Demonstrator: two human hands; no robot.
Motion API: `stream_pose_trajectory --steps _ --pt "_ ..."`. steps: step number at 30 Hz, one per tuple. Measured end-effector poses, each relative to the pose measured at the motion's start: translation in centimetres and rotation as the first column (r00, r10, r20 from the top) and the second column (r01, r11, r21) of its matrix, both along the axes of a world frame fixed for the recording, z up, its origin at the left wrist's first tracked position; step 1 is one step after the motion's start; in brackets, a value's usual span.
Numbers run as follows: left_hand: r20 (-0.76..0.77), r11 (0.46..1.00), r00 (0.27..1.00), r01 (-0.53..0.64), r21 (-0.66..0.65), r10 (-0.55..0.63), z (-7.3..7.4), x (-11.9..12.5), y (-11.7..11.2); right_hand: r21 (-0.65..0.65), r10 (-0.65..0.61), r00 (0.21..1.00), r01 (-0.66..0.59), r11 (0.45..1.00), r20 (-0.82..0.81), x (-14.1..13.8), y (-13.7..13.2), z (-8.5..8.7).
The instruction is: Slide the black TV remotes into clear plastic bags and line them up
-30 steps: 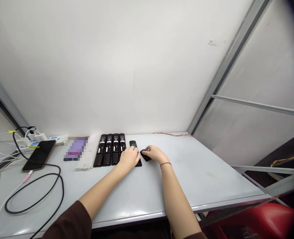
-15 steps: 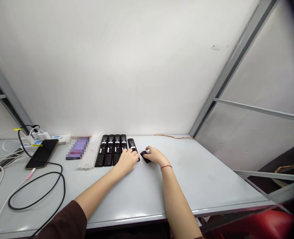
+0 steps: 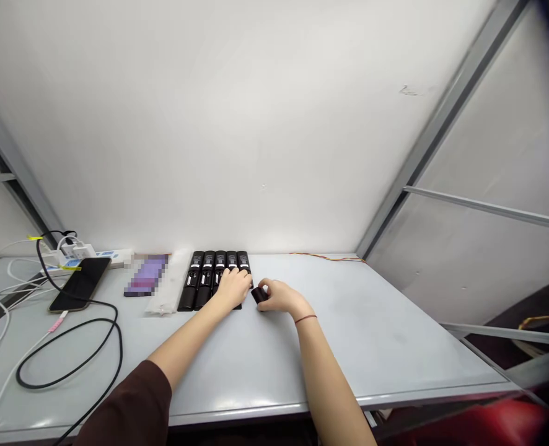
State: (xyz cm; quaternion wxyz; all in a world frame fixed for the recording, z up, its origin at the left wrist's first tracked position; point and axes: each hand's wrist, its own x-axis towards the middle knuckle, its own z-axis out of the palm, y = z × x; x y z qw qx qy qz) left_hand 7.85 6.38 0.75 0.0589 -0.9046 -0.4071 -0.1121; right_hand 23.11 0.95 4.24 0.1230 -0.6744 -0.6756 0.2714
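Five-fold or so, several black remote controls (image 3: 197, 279) lie face down in a close row, their battery compartments uncovered where I can see them. My left hand (image 3: 234, 288) lies across the right end of the row, its fingers curled over the rightmost remote control (image 3: 243, 260) and hiding that one's middle. Just to the right, my right hand (image 3: 277, 296) pinches a small black battery cover (image 3: 258, 295) between thumb and fingers, tilted and apart from the row.
Left of the row lie a clear plastic bag (image 3: 166, 291) and a phone with a blurred purple screen (image 3: 147, 275). Farther left are a dark phone (image 3: 82, 285), a power strip (image 3: 116, 256) and looping cables (image 3: 116, 347). Thin coloured wires (image 3: 325, 254) run along the wall.
The rightmost remote control has moved left under my left hand and now lines up against the others. My right hand has brought the battery cover left and turned it.
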Motion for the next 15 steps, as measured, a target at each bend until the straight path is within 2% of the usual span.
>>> stream_pose_trajectory --steps 3,8,11,15 --pt "0.022 1.0 1.0 -0.005 -0.021 0.006 0.8 -0.8 -0.8 -0.039 0.023 1.0 -0.023 0.999 -0.001 -0.3 -0.3 0.0" --pt "0.015 0.999 1.0 -0.017 -0.04 0.018 1.9 -3.8 -3.1 -0.047 0.074 0.997 -0.074 0.996 0.005 -1.3 -0.5 -0.1" --pt "-0.022 0.995 0.999 -0.035 -0.09 0.033 2.0 -5.3 -4.1 -0.013 0.092 0.996 -0.092 0.996 -0.003 -1.7 -0.5 -0.2" --pt "-0.036 0.988 0.999 -0.044 -0.145 0.039 1.5 -5.9 -4.4 0.03 0.115 0.993 -0.115 0.993 -0.002 -1.9 -0.3 -0.3"
